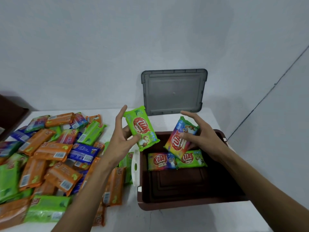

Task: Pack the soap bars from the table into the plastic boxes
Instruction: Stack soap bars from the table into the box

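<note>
Soap bars [50, 156] in orange, green and blue wrappers lie heaped over the left half of the white bench [167, 220], overlapping at all angles. A brown plastic box [184, 205] stands open on the right half, close to the front edge, with a white latch [135, 166] on its left wall. Inside, along the far wall, two bars lie flat, side by side and touching: a rainbow-wrapped bar [161, 161] on the left and a green-wrapped bar [192, 159] on the right.

The left hand [122, 131] holds a green bar [142, 129] in the air over the box's far left corner. The thumb presses the bar's front, the fingers are behind it, and the forefinger points straight up beside its top edge. The right hand [202, 136] holds a multicoloured bar [179, 138] tilted over the far end of the box, thumb on the front and fingers curled round its far side. The bar's lower end hangs just above the two flat bars.

A grey lid [173, 92] leans upright against the wall [100, 47] at the bench's far edge, behind the box. A dark brown piece of furniture [10, 114] stands past the far left corner.
</note>
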